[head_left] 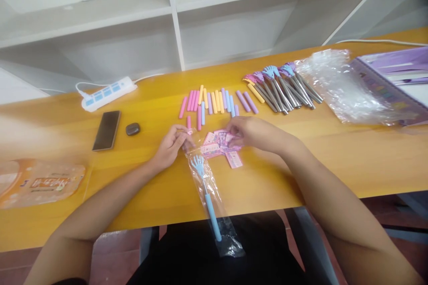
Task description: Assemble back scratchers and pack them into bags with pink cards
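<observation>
My left hand [174, 144] is closed on the top of a clear plastic bag [214, 182]. Inside the bag lies a blue hand-shaped stick [198, 165] with a blue handle; the bag's lower end hangs past the table's front edge. My right hand [238, 130] has its fingers bent down on the right side of a pile of pink printed cards [211, 148], and its fingertips touch the cards. Whether it pinches one cannot be made out. Behind the cards lie several pink, yellow, purple and blue tubes [214, 103].
Metal sticks with coloured hand-shaped ends [287, 91] lie at the back right, beside clear plastic bags [347, 84] and a purple box [384, 82]. On the left are a phone [106, 130], a black mouse-like object [133, 129], a power strip [109, 94] and an orange package [43, 182].
</observation>
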Available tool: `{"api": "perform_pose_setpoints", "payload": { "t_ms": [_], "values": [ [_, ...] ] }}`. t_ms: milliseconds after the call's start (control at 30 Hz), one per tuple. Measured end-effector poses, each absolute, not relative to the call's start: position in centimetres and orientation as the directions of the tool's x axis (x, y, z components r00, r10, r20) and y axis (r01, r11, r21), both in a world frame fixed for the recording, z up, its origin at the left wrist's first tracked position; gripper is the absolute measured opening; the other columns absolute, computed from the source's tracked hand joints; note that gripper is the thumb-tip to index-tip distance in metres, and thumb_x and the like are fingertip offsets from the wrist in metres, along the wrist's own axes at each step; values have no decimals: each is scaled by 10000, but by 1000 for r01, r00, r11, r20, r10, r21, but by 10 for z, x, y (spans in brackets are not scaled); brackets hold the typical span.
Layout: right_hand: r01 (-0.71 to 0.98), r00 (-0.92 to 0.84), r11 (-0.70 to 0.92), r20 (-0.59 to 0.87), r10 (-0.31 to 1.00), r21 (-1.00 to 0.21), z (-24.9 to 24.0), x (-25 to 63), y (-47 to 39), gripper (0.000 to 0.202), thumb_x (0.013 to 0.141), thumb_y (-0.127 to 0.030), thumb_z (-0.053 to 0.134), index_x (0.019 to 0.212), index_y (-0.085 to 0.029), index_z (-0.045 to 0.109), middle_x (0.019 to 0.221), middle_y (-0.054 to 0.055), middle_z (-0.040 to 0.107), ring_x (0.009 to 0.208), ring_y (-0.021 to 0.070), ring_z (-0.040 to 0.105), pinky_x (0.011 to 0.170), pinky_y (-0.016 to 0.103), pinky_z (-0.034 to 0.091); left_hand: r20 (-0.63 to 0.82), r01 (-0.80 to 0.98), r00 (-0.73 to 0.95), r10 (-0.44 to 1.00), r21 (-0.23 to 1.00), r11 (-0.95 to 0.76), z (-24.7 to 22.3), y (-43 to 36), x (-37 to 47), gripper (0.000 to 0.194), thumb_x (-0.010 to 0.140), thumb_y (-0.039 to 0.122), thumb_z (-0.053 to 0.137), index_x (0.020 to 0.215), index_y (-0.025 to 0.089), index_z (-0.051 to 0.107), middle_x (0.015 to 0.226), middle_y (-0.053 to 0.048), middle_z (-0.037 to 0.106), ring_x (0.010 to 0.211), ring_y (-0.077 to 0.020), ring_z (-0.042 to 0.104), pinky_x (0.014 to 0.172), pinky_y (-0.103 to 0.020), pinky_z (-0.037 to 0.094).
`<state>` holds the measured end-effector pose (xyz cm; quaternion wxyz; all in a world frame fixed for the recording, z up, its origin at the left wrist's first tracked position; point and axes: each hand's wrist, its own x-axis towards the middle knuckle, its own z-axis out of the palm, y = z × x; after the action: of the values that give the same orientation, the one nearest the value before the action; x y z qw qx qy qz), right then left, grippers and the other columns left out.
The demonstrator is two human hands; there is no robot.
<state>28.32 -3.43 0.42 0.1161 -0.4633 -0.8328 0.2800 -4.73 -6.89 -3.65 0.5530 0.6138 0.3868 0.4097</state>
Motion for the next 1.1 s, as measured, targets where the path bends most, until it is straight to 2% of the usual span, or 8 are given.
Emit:
{"api": "perform_pose_setpoints", "payload": {
  "t_ms": [133,267,367,433,567,700,933,1100],
  "values": [
    [634,-572,426,-19,820,-646,9,282,-36,165,868,-278,779,991,-192,711,897,42,723,755,171,616,692,311,413,172,-55,358,918,985,-163,-39,-70,-45,311,1096,450,606,1001,267,373,942,27,727,634,-99,615,624,-246,470],
    [568,-611,434,-5,792,-700,17,281,-40,81,935,-251,681,937,-188,731,837,29,700,726,152,582,692,309,408,157,55,441,884,978,-201,-38,-71,-47,243,1124,404,534,971,217,550,952,-17,671,692,-112,587,680,-277,481],
    [499,-617,429,39,786,-753,23,278,-46,128,994,-287,663,963,-193,745,845,25,693,717,145,567,685,306,416,137,104,470,872,973,-208,-36,-71,-50,205,1101,376,576,1065,202,680,1004,-48,678,796,-149,619,764,-307,507],
    [422,-605,465,140,784,-778,25,272,-50,154,1023,-328,677,965,-201,741,876,31,689,750,152,574,706,310,436,122,91,489,864,978,-190,-35,-71,-51,193,1067,370,637,1142,209,712,1111,-75,704,938,-191,661,866,-337,532],
    [289,-503,603,418,756,-744,22,255,-56,134,1027,-314,722,927,-224,731,922,37,681,910,193,605,863,354,475,91,-4,570,817,994,-108,-35,-74,-50,330,1031,359,689,1345,258,711,1393,-106,699,1265,-281,651,1097,-417,499],
    [179,-402,623,522,753,-761,10,237,-59,84,1050,-251,685,970,-225,690,949,30,677,898,182,633,832,344,513,83,-143,658,749,990,16,-38,-78,-45,489,1013,350,697,1500,325,655,1597,-82,608,1465,-326,562,1233,-483,413],
    [247,-401,774,666,629,-583,-3,227,-66,90,1068,-193,646,1068,-236,725,1020,57,723,939,191,687,817,363,573,72,-274,694,717,946,171,-37,-76,-41,637,917,354,722,1543,273,641,1671,-96,552,1577,-362,458,1327,-539,300],
    [342,-271,749,703,657,-568,4,232,-66,84,1056,-221,663,1039,-250,740,986,67,738,910,216,694,809,404,590,6,-255,730,684,930,264,-29,-74,-43,699,880,402,699,1551,222,622,1672,-149,543,1577,-397,463,1320,-586,307]
  ]
}}
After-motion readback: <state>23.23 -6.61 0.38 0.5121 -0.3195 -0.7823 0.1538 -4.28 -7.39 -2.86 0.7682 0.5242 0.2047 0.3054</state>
